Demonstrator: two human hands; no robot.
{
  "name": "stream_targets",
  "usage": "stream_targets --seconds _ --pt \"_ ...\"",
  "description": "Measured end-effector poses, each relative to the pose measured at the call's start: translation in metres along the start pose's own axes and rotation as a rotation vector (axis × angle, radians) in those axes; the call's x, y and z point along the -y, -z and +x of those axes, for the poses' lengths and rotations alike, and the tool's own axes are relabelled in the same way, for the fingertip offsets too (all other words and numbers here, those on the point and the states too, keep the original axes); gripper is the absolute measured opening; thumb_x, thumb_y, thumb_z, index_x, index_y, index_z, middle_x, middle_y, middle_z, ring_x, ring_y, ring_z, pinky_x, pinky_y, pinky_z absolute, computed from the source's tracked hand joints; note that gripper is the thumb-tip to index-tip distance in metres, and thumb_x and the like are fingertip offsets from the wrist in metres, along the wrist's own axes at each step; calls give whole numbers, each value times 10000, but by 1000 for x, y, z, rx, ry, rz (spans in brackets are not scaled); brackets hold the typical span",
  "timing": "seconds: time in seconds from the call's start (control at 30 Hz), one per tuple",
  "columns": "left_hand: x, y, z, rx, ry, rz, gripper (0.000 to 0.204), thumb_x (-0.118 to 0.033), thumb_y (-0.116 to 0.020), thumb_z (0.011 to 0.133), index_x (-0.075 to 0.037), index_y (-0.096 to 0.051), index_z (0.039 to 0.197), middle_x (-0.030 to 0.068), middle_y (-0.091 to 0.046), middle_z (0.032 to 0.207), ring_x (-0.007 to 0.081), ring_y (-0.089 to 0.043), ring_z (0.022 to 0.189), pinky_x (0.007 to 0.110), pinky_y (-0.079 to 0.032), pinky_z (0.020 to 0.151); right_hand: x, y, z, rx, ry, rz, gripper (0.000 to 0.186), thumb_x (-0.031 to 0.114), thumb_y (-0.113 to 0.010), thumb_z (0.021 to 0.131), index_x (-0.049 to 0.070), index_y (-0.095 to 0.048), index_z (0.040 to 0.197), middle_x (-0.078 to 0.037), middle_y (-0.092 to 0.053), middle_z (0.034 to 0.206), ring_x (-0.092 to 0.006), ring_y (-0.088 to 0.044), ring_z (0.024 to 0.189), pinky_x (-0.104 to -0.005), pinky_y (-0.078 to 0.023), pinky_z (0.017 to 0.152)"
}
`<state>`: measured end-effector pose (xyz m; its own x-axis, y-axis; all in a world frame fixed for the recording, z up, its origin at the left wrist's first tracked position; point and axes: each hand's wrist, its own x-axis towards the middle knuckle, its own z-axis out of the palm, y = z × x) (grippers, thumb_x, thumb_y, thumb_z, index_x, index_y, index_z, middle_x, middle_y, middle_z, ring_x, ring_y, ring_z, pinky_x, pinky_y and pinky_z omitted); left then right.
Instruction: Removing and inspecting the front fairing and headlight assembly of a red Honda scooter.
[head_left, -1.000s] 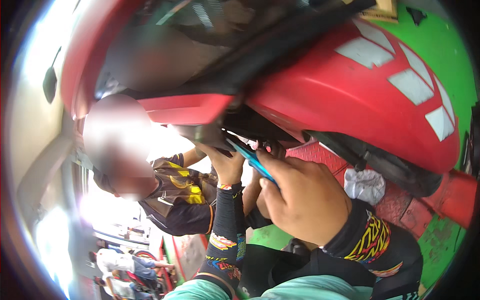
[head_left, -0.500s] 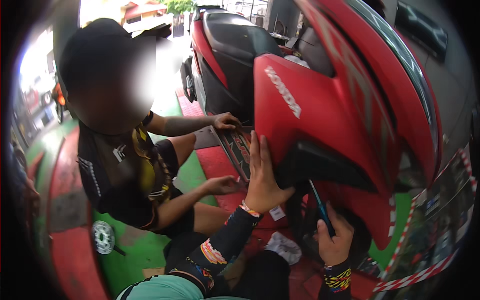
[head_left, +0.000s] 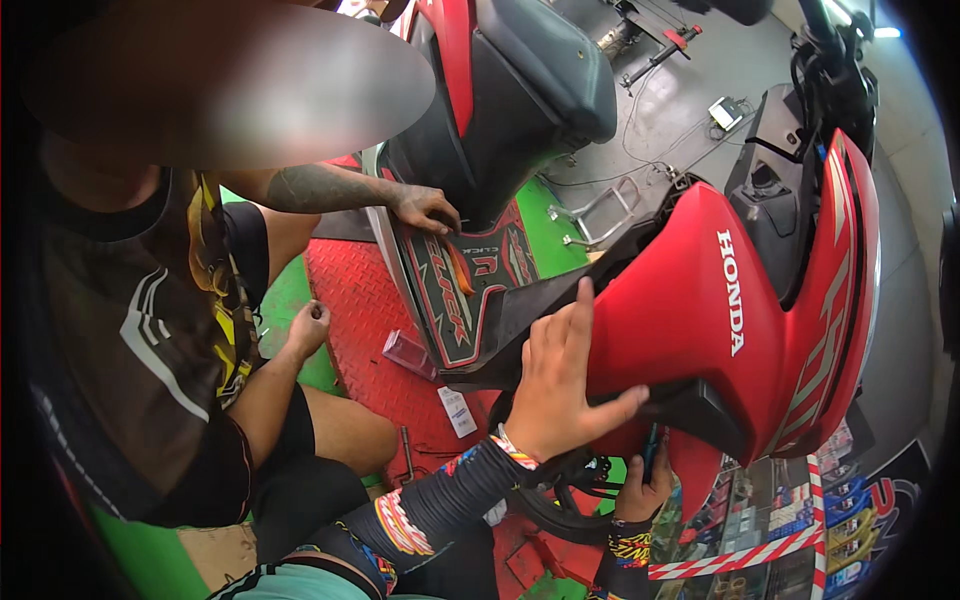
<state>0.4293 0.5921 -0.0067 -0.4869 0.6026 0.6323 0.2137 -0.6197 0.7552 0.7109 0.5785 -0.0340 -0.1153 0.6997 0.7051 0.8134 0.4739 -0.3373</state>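
My left hand (head_left: 558,385) lies with fingers spread against the side of the red scooter's front cowl (head_left: 670,300), at its edge beside the dark footboard. Below the black plastic trim (head_left: 695,410), my right hand (head_left: 645,490) grips a teal screwdriver (head_left: 653,447); its tip is hidden by the trim. A co-worker (head_left: 130,330) sits to my left, one hand (head_left: 425,210) resting on the footboard (head_left: 460,290), the other hand (head_left: 310,325) held lower with fingers curled.
A red ramp (head_left: 355,300) on the green floor holds a clear plastic case (head_left: 407,352), a white packet (head_left: 457,412) and metal tools. Behind are a metal rail part (head_left: 610,210), cables and a small white device (head_left: 727,112). A glass display case (head_left: 780,520) stands at lower right.
The view has swung from a close look under the panel to a wider one. My left hand has come onto the cowl's side, fingers spread. The co-worker's lower hand has drawn back leftward.
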Motion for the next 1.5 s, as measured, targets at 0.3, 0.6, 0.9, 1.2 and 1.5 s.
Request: stream_targets --seconds 0.3,0.6,0.9,1.2,1.5 --pt "-16 29 41 50 124 64 665 -570 -822 830 0 -672 1138 146 -739 1027 340 -710 971 457 -479 982 -7 12 3 110 -324 500 452 167 -709 964 -115 -654 1314 -88 -727 892 -189 -664 760 -342 -550 723" --pt "-7 26 44 -81 78 -123 674 -564 -809 834 4 -682 1174 173 -726 931 367 -729 882 452 -580 799 -4 21 21 32 -34 52 349 67 -764 869 -133 -703 1148 -156 -722 888 -223 -680 828 -382 -549 790" --pt "-2 32 56 266 183 -320 713 -541 -842 818 -38 -661 1291 199 -771 1025 355 -769 923 418 -594 859 22 20 34 223 -401 805 137 122 -679 999 2 -654 1060 -55 -639 758 -82 -487 513 -247 -355 465" --pt "2 34 57 297 192 -343 779 -540 -843 815 -33 -599 1354 207 -774 1011 372 -771 916 426 -600 853 26 9 34 89 -116 113 165 133 -663 1015 -23 -646 966 -45 -620 778 -84 -514 616 -269 -389 536" --pt "9 36 61 330 178 -347 901 -568 -819 821 -15 -544 1476 250 -764 1067 391 -761 982 435 -590 906 37 18 50 318 -380 672 335 279 -658 1062 -2 -619 884 -50 -616 786 -99 -526 599 -279 -383 498"
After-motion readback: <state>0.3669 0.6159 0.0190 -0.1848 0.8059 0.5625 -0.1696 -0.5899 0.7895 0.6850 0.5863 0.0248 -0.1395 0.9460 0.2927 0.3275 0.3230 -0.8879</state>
